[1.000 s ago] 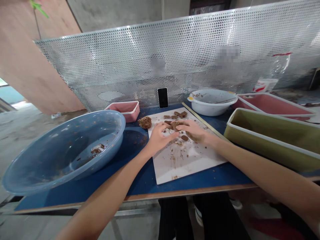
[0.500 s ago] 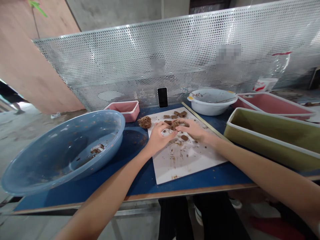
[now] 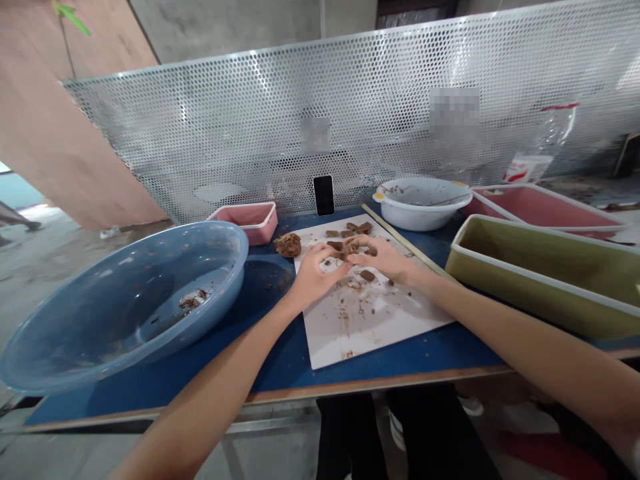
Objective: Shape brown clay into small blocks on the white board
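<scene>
Both hands meet over the upper part of a white board (image 3: 325, 333) dotted with brown crumbs. My left hand (image 3: 321, 270) and my right hand (image 3: 377, 257) have their fingers closed around a brown clay-like piece (image 3: 345, 251), mostly hidden by the fingers. Beyond them lie several small brown blocks (image 3: 361, 229). A flat brown piece (image 3: 367, 275) rests on the board just below my right hand. Left of the board's far corner sits a rough brown lump (image 3: 288, 245).
A large blue basin (image 3: 125, 287) fills the left side. At the back stand a small pink tub (image 3: 260, 230), a phone (image 3: 324, 195) and a white basin (image 3: 420, 213). On the right are an olive trough (image 3: 540, 280), a pink trough (image 3: 550, 227) and a plastic bottle (image 3: 533, 160). A strip (image 3: 400, 239) borders the board.
My fingers have shifted slightly around the brown piece, the right hand's fingers curling a little closer. The view has moved slightly; the surrounding things stay in place.
</scene>
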### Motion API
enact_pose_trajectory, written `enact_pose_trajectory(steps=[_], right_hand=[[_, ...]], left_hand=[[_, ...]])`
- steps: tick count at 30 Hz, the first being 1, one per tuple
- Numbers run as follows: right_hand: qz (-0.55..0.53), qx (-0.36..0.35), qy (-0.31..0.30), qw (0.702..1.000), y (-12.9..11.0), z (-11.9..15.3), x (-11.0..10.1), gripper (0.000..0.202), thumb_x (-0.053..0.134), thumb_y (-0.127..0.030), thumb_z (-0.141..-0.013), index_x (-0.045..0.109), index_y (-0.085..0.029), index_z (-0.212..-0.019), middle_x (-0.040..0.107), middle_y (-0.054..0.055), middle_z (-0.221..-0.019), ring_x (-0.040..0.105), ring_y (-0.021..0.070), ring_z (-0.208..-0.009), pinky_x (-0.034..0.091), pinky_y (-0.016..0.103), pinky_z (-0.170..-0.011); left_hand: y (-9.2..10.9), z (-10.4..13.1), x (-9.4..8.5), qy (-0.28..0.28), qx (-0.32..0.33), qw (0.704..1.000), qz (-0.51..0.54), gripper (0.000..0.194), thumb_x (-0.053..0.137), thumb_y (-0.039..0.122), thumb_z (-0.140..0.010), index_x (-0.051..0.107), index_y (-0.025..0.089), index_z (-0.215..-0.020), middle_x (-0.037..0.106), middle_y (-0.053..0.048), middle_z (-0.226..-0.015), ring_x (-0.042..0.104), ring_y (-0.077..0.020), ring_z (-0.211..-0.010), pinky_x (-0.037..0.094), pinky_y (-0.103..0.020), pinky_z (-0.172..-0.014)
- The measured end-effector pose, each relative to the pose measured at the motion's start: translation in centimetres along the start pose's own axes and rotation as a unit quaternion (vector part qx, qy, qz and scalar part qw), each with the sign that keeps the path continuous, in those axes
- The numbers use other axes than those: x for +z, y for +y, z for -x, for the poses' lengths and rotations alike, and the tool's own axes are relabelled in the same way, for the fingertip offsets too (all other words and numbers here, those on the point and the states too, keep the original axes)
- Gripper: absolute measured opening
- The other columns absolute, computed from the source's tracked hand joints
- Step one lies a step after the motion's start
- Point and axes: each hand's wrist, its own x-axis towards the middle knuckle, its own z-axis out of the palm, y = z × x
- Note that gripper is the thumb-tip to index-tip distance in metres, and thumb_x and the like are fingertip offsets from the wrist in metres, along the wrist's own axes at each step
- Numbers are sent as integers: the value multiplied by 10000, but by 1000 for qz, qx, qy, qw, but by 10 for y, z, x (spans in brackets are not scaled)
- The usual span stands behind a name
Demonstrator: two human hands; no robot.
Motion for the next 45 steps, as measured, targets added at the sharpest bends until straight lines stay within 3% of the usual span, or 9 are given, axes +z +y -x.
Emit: enact_pose_trajectory(steps=[11,22,34,39,45], right_hand=[[69,-63,-18,995,-8,-1,-9,326,864,-608,-876,755,-305,-929,766,88,-1291,672,379,-1312,502,588,-1176],[130,-100,-19,986,5,-3,-14,283,855,-570,-891,823,-317,-1011,722,111,-1334,632,388,-1379,463,594,-1224],[205,-51,-56,976,23,0,-12,411,877,-644,-861,835,-324,-1116,646,118,-1505,576,394,-1456,405,644,-1290],[207,-77,-62,973,30,0,-7,373,897,-618,-855,823,-334,-1086,694,110,-1405,576,393,-1423,453,597,-1257],[239,-56,-79,966,27,1,-4,324,903,-556,-858,816,-325,-1067,676,113,-1398,566,440,-1425,444,663,-1226]], left_hand=[[-3,-2,-5,-6,32,999,-33,221,840,443,-956,773,236,-994,758,-62,-1031,666,-281,-1051,526,-466,-997],[-5,-3,-10,-30,54,995,-76,206,842,412,-945,772,235,-1025,751,-76,-1070,661,-294,-1104,537,-481,-1030],[-13,-4,-17,-141,68,979,-128,226,822,462,-956,763,244,-959,729,-77,-1072,625,-309,-1140,494,-495,-1112],[-13,-4,-18,-165,87,972,-140,186,827,431,-958,787,256,-1007,701,-74,-1072,603,-320,-1183,498,-507,-1133],[-16,-3,-18,-192,83,962,-174,212,839,441,-959,798,247,-1035,698,-80,-1093,593,-339,-1228,490,-543,-1161]])
